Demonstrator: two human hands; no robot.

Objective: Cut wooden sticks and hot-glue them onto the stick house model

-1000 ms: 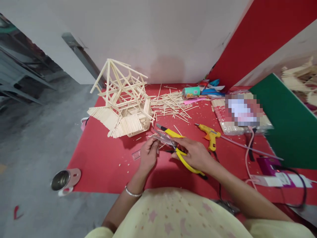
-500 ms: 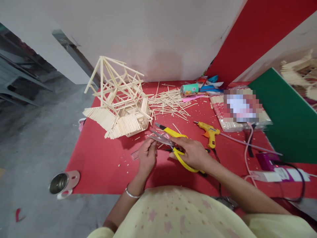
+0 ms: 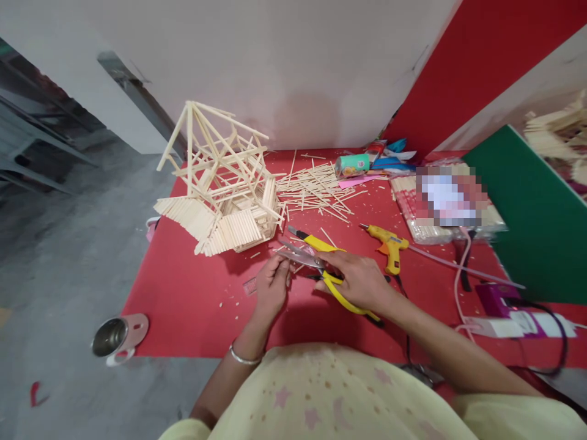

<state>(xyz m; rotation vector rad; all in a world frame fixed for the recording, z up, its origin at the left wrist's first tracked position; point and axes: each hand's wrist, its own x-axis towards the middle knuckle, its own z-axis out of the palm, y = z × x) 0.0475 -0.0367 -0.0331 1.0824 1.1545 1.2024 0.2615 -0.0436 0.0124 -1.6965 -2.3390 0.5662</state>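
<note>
My right hand (image 3: 363, 282) is closed round the yellow handles of a pair of scissors (image 3: 303, 256), whose metal blades point left and stand slightly apart. Right at the blades, my left hand (image 3: 271, 286) pinches its thumb and fingers together; what lies between them is too small to make out. A yellow and black utility knife (image 3: 316, 242) rests on the red tabletop just beyond the scissors. Behind my left hand stands a model building (image 3: 215, 177) made of thin wooden sticks, with an open roof frame and slatted panels. A clear ruler (image 3: 250, 285) lies beside my left wrist.
Loose wooden sticks (image 3: 316, 189) are heaped beyond the knife, near a green can (image 3: 352, 165). To the right are a yellow glue gun (image 3: 389, 244), bagged sticks (image 3: 408, 211), a green board (image 3: 541, 232) and a power strip (image 3: 499, 327). A mug (image 3: 121, 336) sits at the front left corner.
The view has shifted very slightly. Both hands and the scissors keep nearly the same pose, and nothing has visibly been taken up or let go.
</note>
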